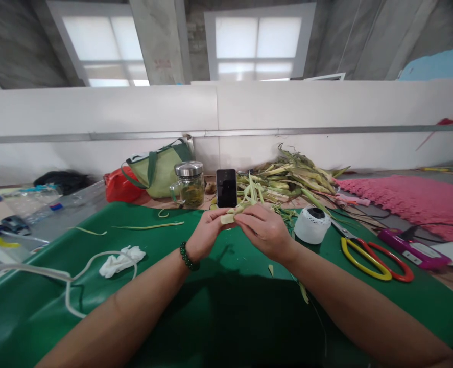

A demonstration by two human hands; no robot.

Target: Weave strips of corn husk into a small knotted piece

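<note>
My left hand (207, 232) and my right hand (266, 231) meet at the centre, over a green sheet (226, 327). Both pinch a small bundle of pale green plant strips (229, 219), which look like husk or leaf. Thin strip ends stick up and fan out above my fingers. A beaded bracelet circles my left wrist. Just behind the hands a black phone (226, 188) stands upright. A white spool of thread (312, 225) is to the right of my right hand. Parts of the bundle are hidden by my fingers.
Scissors (375, 258) with yellow and red handles lie right, near a purple power strip (415, 249). Behind are a leaf pile (295, 176), a lidded glass mug (190, 186) and a green bag (157, 171). Left lie crumpled tissue (122, 260) and a pale bent tube (69, 278).
</note>
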